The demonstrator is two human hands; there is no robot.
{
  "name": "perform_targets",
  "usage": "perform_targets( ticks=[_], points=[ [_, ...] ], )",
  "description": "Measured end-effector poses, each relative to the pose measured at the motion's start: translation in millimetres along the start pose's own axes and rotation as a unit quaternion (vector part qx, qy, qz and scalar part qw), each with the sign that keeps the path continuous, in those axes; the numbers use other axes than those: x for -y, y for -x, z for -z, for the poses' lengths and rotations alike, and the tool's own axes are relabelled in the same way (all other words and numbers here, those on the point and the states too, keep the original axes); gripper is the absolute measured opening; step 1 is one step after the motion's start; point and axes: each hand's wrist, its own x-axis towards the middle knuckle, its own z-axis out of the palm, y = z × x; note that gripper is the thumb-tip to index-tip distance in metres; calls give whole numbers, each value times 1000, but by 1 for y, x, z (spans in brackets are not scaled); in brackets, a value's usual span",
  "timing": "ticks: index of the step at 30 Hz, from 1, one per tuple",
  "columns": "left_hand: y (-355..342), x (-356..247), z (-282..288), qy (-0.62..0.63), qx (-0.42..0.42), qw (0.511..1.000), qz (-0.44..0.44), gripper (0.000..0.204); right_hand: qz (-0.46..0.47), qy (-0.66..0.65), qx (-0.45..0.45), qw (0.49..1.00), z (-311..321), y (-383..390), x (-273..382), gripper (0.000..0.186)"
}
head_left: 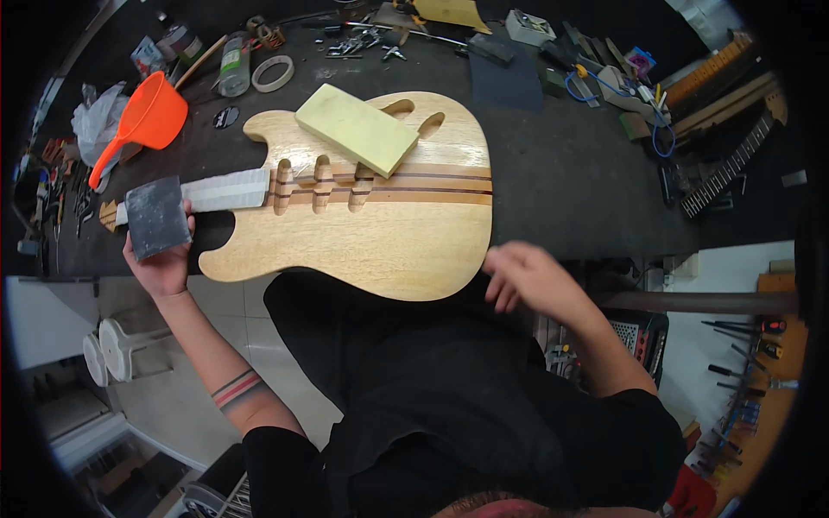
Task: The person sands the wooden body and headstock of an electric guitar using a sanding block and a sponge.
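A pale wooden guitar body [354, 250] with striped center, carved cavities and attached neck [224, 192] lies on the dark bench. A pale yellow rectangular block [354, 128] rests across its upper part. My left hand [162, 268] grips a dark grey square of sandpaper [155, 216], which covers part of the neck near the headstock. My right hand [518, 278] is beside the body's lower right edge, fingers loosely bent and apart, holding nothing; whether its fingertips touch the wood is unclear.
The dark bench [579, 198] carries an orange scoop [154, 115], bottle [234, 69], tape roll [272, 74], scattered hardware and a dark sheet [505, 86]. Another fretted neck [728, 164] lies at right. Below are white stools [121, 345], a metal bar [691, 301] and a tool rack [768, 388].
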Motion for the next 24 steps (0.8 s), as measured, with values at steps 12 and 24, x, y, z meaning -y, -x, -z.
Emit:
perform_targets(
  ticks=[12,24],
  points=[
    [-1,-7,7,-20,18,1000,3,83,136,-380,37,914,-88,-21,-55,53],
    [21,195,-181,38,62,991,114,96,140,-332,-94,928,157,60,-242,55]
  ],
)
